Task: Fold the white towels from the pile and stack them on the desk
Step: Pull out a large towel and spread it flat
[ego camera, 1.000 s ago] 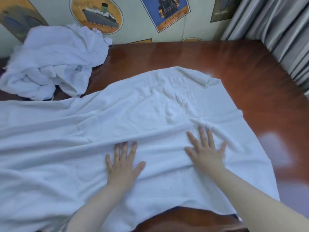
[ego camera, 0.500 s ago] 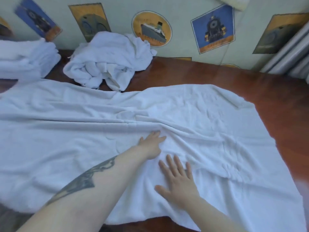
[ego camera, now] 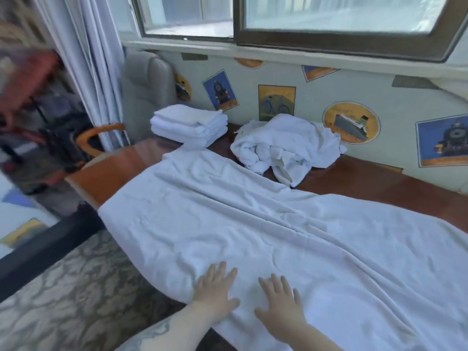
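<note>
A large white towel (ego camera: 266, 236) lies spread flat over the brown desk (ego camera: 367, 178), creased along its length. My left hand (ego camera: 215, 287) and my right hand (ego camera: 278, 307) both rest flat on its near edge, fingers straight and spread, side by side. At the back of the desk sits a crumpled pile of white towels (ego camera: 283, 143). To its left stands a neat stack of folded white towels (ego camera: 188, 125).
The desk's left end (ego camera: 106, 171) borders a grey chair back (ego camera: 147, 92), a curtain (ego camera: 93, 59) and dark clutter (ego camera: 60, 148). Patterned carpet (ego camera: 76, 295) lies below left. A wall with train and ship pictures and a window (ego camera: 329, 21) runs behind.
Both hands have slid left along the towel to its left part, now flat side by side. The view swung left, revealing the folded stack and desk end.
</note>
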`<state>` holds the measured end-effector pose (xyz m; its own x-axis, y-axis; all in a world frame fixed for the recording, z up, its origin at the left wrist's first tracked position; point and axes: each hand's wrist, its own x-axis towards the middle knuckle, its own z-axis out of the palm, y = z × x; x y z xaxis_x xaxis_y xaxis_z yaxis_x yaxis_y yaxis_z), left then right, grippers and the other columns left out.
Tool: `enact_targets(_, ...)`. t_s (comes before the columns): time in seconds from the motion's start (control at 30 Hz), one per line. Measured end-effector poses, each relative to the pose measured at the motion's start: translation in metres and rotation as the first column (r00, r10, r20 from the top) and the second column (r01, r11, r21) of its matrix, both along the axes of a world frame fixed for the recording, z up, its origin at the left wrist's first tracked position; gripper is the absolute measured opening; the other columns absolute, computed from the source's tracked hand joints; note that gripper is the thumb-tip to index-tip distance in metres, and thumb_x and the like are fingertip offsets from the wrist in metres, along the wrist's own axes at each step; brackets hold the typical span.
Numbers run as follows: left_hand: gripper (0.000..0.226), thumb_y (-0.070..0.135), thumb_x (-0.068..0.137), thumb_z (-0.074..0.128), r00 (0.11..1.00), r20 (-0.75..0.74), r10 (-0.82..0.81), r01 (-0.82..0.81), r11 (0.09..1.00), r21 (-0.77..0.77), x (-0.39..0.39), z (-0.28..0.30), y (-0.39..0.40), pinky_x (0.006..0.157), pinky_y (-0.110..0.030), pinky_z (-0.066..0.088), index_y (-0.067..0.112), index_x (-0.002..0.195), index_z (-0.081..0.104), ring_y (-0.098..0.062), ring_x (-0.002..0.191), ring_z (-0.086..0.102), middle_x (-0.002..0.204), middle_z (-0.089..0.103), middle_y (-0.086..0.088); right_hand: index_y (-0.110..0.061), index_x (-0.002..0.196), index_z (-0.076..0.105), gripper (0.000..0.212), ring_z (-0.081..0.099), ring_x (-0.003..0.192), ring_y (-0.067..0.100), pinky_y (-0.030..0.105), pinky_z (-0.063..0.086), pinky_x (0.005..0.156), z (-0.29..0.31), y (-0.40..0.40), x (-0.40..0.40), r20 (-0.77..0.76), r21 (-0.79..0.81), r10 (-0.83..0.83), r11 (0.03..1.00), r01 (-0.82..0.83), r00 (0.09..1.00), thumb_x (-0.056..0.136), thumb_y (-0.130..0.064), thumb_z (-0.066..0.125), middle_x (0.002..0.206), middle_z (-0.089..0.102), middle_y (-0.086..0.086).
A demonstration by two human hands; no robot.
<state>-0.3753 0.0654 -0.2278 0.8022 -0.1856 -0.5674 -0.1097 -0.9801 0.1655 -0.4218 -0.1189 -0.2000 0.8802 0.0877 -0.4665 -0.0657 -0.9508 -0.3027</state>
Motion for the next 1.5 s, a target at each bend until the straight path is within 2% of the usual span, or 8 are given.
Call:
enact_targets(0.4, 0.084, 0.060, 0.095, 0.043, 0.986, -0.050, 0.161, -0.162, 0.986, -0.029, 0.078, 0.016, 0.173, 0.121, -0.048, 0.004, 0.032, 0.156, -0.008, -0.022, 0.149, -0.019, 0.161, -0.024, 0.008, -0.050, 0.151, -0.001, 0.072, -0.014, 0.150, 0.024, 0.056, 0.011, 0.116, -0.008, 0.151, 0.063, -0.037, -0.028, -0.144, 0.989, 0.143, 0.989, 0.094, -0.059, 0.042, 0.162, -0.019, -0.005)
enact_targets(0.53, 0.078, 0.058, 0.098, 0.037, 0.990, 0.108, 0.087, -0.081, 0.995, -0.059, 0.106, 0.013, 0.208, 0.121, -0.043, 0.007, 0.029, 0.157, -0.006, -0.021, 0.150, -0.013, 0.163, -0.014, 0.013, -0.052, 0.149, -0.008, 0.080, -0.019, 0.149, 0.026, 0.065, 0.017, 0.109, -0.015, 0.181, 0.080, -0.045, -0.086, -0.250, 0.965, 0.246, 0.967, 0.090, -0.067, 0.043, 0.161, -0.024, -0.004)
enact_targets(0.63, 0.072, 0.054, 0.099, 0.039, 0.973, 0.165, 0.161, -0.139, 0.980, -0.140, 0.125, 0.011, 0.223, 0.121, -0.039, 0.013, 0.035, 0.156, -0.002, -0.020, 0.151, -0.004, 0.163, -0.017, 0.008, -0.051, 0.149, -0.010, 0.087, -0.019, 0.148, 0.027, 0.065, 0.020, 0.108, -0.016, 0.189, 0.085, -0.075, -0.132, -0.290, 0.951, 0.279, 0.954, 0.086, -0.069, 0.048, 0.160, -0.026, -0.002)
enact_targets(0.93, 0.107, 0.093, 0.071, 0.032, 0.998, 0.033, 0.051, -0.051, 0.999, -0.006, 0.186, -0.002, 0.253, 0.115, -0.056, -0.013, 0.043, 0.146, -0.028, -0.023, 0.141, -0.037, 0.149, -0.043, 0.010, -0.048, 0.151, -0.010, 0.082, -0.021, 0.148, 0.025, 0.062, 0.005, 0.115, -0.015, 0.215, 0.130, 0.011, -0.085, -0.163, 0.983, 0.164, 0.987, 0.091, -0.063, 0.044, 0.160, -0.026, -0.004)
enact_targets(1.13, 0.115, 0.096, 0.061, 0.038, 1.000, -0.029, -0.007, 0.006, 1.000, -0.009, 0.208, -0.001, 0.256, 0.111, -0.056, -0.019, 0.051, 0.124, -0.046, -0.019, 0.128, -0.051, 0.129, -0.062, 0.011, -0.047, 0.149, -0.019, 0.097, -0.032, 0.144, 0.028, 0.069, -0.003, 0.111, -0.023, 0.245, 0.181, -0.105, -0.063, -0.045, 0.997, 0.039, 0.993, 0.086, -0.066, 0.052, 0.156, -0.035, -0.003)
enact_targets(1.3, 0.114, 0.097, 0.060, 0.036, 0.998, -0.016, -0.066, 0.066, 0.998, -0.001, 0.234, -0.004, 0.261, 0.110, -0.054, -0.022, 0.053, 0.127, -0.045, -0.018, 0.127, -0.054, 0.130, -0.062, 0.014, -0.048, 0.141, -0.029, 0.113, -0.047, 0.133, 0.021, 0.072, -0.017, 0.102, -0.032, 0.238, 0.215, -0.169, -0.017, -0.042, 0.999, 0.040, 0.985, 0.072, -0.073, 0.056, 0.141, -0.051, -0.010)
enact_targets(1.43, 0.108, 0.093, 0.068, 0.036, 0.993, -0.002, -0.115, 0.115, 0.993, 0.030, 0.250, -0.007, 0.266, 0.109, -0.056, -0.023, 0.050, 0.130, -0.041, -0.017, 0.131, -0.050, 0.140, -0.055, 0.012, -0.058, 0.134, -0.032, 0.077, -0.051, 0.127, 0.009, 0.061, -0.026, 0.105, -0.043, 0.225, 0.225, -0.057, -0.017, -0.035, 0.999, 0.034, 0.998, 0.083, -0.079, 0.022, 0.144, -0.048, -0.018)
enact_targets(1.5, 0.105, 0.093, 0.068, 0.030, 0.991, 0.034, -0.130, 0.128, 0.991, 0.033, 0.256, -0.011, 0.265, 0.109, -0.057, -0.023, 0.049, 0.132, -0.040, -0.016, 0.132, -0.050, 0.145, -0.051, 0.011, -0.062, 0.126, -0.038, 0.070, -0.054, 0.123, 0.006, 0.057, -0.030, 0.104, -0.047, 0.220, 0.229, -0.003, -0.054, -0.035, 0.998, 0.035, 0.999, 0.074, -0.084, 0.002, 0.136, -0.053, -0.023)
